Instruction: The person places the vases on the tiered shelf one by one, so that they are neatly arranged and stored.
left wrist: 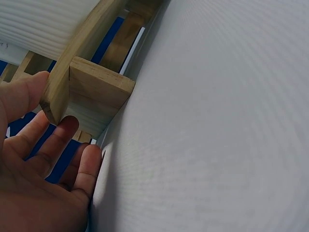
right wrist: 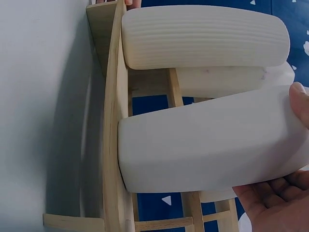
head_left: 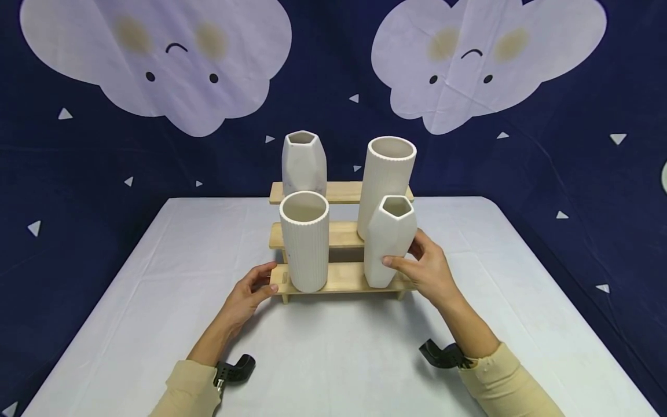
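Observation:
A tiered wooden stand (head_left: 346,277) bears several white vases. My right hand (head_left: 429,269) grips a faceted white vase (head_left: 391,243) with a five-sided mouth, at the right of the lowest board. In the right wrist view this vase (right wrist: 207,145) leans slightly, its base against the board. My left hand (head_left: 249,292) pinches the left end of that board; in the left wrist view the thumb (left wrist: 29,94) lies on one face and fingers curl behind. Left on the same board stands a ribbed cylindrical vase (head_left: 306,246).
A taller ribbed vase (head_left: 387,179) stands on the middle board, behind the faceted one. Another faceted vase (head_left: 304,162) with faint marbling is at the back left. White cloth covers the table (head_left: 208,243); a dark blue curtain (head_left: 323,75) with clouds hangs behind.

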Tool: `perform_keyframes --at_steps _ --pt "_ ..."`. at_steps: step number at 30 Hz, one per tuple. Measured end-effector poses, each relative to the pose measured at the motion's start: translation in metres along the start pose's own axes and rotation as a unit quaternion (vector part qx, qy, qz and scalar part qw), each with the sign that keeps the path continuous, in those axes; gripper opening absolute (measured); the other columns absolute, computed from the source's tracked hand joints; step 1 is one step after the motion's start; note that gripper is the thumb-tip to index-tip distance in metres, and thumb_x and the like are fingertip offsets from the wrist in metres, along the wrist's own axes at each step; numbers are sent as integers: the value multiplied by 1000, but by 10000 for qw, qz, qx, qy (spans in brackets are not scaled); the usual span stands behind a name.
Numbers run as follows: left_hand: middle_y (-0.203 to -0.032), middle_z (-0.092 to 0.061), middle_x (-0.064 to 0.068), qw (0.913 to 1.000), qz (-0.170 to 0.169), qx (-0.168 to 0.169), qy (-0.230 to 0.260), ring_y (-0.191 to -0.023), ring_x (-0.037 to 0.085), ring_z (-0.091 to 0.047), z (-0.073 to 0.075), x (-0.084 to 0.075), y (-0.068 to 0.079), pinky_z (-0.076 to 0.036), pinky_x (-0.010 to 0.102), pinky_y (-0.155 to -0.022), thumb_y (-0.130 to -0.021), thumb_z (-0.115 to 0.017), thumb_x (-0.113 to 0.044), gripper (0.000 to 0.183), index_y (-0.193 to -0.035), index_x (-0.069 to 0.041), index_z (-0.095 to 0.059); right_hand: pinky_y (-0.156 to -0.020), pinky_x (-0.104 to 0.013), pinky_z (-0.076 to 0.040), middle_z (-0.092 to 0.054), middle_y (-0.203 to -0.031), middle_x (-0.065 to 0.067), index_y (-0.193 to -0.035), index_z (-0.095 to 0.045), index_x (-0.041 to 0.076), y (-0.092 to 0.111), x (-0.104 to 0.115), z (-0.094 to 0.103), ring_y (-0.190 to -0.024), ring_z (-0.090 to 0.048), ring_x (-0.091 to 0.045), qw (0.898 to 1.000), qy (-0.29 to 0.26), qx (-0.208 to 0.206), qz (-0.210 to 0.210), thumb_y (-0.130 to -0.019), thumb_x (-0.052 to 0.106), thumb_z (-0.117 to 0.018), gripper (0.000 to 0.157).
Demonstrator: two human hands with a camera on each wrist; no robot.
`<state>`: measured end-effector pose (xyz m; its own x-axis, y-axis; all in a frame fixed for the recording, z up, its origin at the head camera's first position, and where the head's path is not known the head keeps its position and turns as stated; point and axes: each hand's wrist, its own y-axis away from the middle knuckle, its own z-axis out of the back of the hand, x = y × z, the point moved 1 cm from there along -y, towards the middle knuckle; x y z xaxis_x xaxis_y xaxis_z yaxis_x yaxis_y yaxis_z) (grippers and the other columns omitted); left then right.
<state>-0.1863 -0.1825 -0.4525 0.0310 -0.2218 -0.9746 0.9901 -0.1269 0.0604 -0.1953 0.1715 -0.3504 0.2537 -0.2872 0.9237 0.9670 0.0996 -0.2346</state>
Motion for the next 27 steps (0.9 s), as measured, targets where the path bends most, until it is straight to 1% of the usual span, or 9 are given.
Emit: perform_keyframes --at_steps 6,11,17,20,23,27 --pt "-131 -50 14 10000 13 -12 -80 -114 24 -48 0 -1 1 -42 26 -89 -90 -64 -19 53 -139 -15 -43 -103 -41 -38 -58 -127 -13 -132 -48 6 -1 0 1 -110 -56 -9 9999 72 99 6 -74 12 -80 66" --pt "-132 -49 16 10000 -33 30 -57 -117 27 -47 0 -3 2 -42 26 -89 -90 -64 -19 54 -140 -14 -43 -103 -42 -37 -57 -128 -14 -133 -45 6 -1 -1 2 -111 -55 -11 9998 79 169 2 -75 13 -79 67" --pt "-130 -50 15 9999 -50 -5 -92 -114 23 -48 0 -3 2 -43 25 -87 -90 -64 -21 54 -139 -14 -43 -103 -44 -37 -56 -129 -13 -135 -44 7 0 -3 2 -116 -53 -23 9997 62 222 -35 -77 14 -78 68" --pt "-129 -50 14 9999 -42 -9 -107 -113 22 -48 0 -2 2 -42 26 -87 -90 -64 -20 54 -139 -14 -43 -102 -45 -37 -55 -130 -13 -135 -44 8 1 -5 1 -117 -52 -27 9996 59 249 -86 -76 15 -78 68" --pt "-130 -50 14 10000 8 -2 -43 -114 24 -48 0 -2 2 -42 28 -89 -89 -64 -19 53 -139 -15 -43 -100 -44 -38 -55 -129 -12 -134 -45 8 2 -7 1 -115 -53 -25 9996 94 255 -126 -76 15 -78 67" --pt "-131 -49 16 10000 23 12 -16 -117 27 -47 0 -3 2 -41 29 -90 -90 -63 -18 53 -139 -15 -43 -98 -42 -38 -55 -128 -11 -133 -45 9 2 -9 1 -111 -53 -19 9995 138 278 -64 -76 14 -77 65"
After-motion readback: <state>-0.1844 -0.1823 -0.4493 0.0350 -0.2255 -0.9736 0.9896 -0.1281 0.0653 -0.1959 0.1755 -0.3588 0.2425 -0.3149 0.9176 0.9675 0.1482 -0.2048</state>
